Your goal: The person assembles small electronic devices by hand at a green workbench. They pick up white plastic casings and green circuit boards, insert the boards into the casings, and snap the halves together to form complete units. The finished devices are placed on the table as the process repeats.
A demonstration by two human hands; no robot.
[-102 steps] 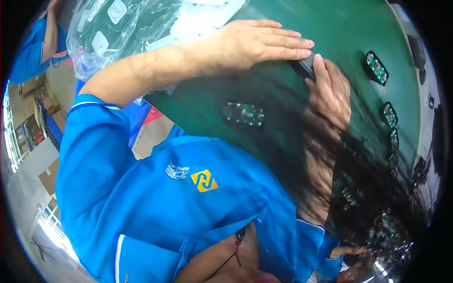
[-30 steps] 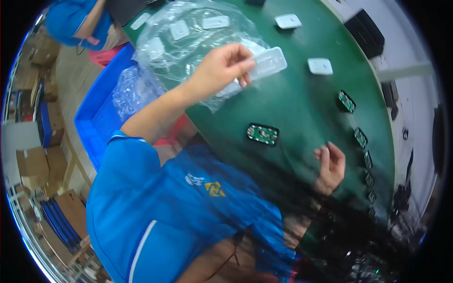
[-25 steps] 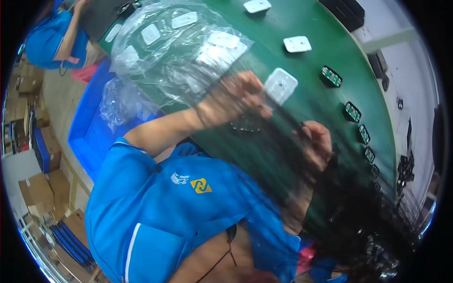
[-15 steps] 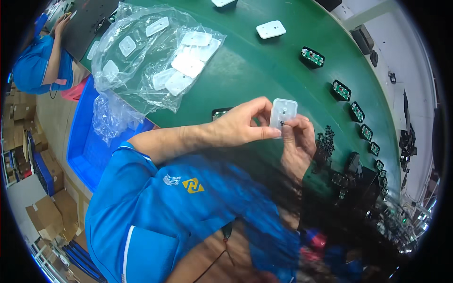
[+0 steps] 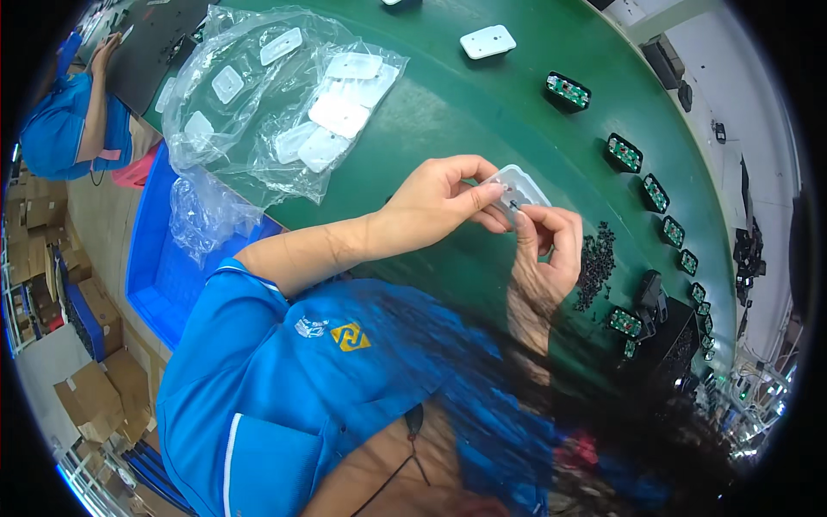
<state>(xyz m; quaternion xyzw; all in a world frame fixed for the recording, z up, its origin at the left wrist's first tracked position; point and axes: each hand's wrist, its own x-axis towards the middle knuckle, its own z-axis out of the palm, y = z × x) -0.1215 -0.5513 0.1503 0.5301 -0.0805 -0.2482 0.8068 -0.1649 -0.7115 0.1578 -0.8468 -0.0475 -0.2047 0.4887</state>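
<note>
My left hand [image 5: 444, 202] grips a translucent white plastic cover [image 5: 530, 183] by its near left edge, thumb on the inner side. The cover is tilted and its raised rim shows. My right hand [image 5: 551, 250] is closed in a pinch at the cover's near side. A tiny dark piece [image 5: 514, 205] sits at its fingertips, against the cover; its exact kind is too small to tell. Just right of that hand, a heap of small black parts [image 5: 596, 263] lies on the green table [image 5: 422, 121].
A clear plastic bag [image 5: 250, 129] with several white covers [image 5: 340, 114] lies at the left. Black housings with green circuit boards [image 5: 568, 90] line the right side. One white-topped housing [image 5: 488, 41] stands farther back. A blue bin [image 5: 155, 267] is at left, near another person [image 5: 73, 121].
The cover has tipped from nearly upright to a slant, its rim now showing. My left hand has shifted slightly up and left, its thumb now over the cover; my right hand stays pinched at it.
</note>
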